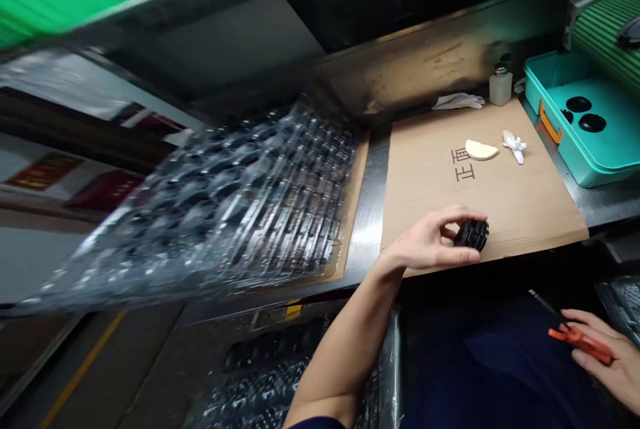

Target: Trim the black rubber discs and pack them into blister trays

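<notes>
Now holding on both sides.
My left hand [431, 241] grips a black part [473, 234] over cardboard [530, 205]; my right hand [610, 357] clasps an orange-handled tool [585, 343].

We list the following:
- Worktop [367, 222]: metal, smooth, with a bright sheen.
- Sheet [425, 195]: brown cardboard, matt, with dark printing.
- Stacked trays [240, 195]: clear plastic, moulded, highly glossy.
- Bin [590, 173]: teal plastic, smooth, with an orange plastic latch [551, 123].
- Black discs [593, 123]: glossy.
- Ribbed black pieces [473, 234]: shiny along the ridges.
- Cream half-disc [480, 150]: matt, smooth.
- Glove [457, 102]: white, matt, wrinkled.
- Orange-handled tool [590, 345]: grip plastic-looking, blade tip metallic.
</notes>
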